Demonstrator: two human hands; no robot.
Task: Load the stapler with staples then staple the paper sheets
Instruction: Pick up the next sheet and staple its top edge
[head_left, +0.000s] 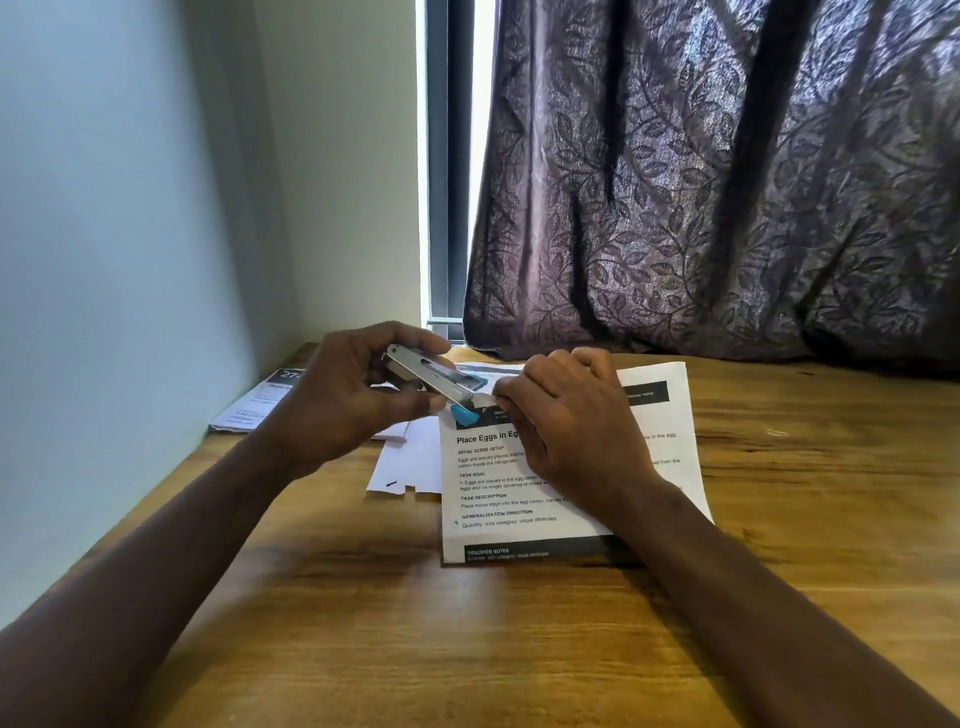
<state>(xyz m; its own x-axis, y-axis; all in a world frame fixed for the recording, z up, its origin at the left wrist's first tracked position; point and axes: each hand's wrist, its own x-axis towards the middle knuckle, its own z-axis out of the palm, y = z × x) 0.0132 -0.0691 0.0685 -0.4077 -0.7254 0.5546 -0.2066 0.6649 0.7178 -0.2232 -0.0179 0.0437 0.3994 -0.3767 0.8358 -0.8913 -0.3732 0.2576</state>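
Note:
My left hand (343, 395) grips a small silver stapler (426, 376) with blue plastic parts, tilted above the table; one blue end (464, 414) pokes out below it. My right hand (566, 421) is at the stapler's near end, fingers curled and pinching at something I cannot make out. Under both hands lies a printed paper sheet (519, 499) headed "Place Eggs in…". Any staples are hidden by the fingers.
More paper sheets (410, 462) lie under and to the left of the printed one, and a folded leaflet (254, 405) sits by the left wall. The wooden table (467, 634) stretches toward me. A dark patterned curtain (717, 197) hangs along the far edge.

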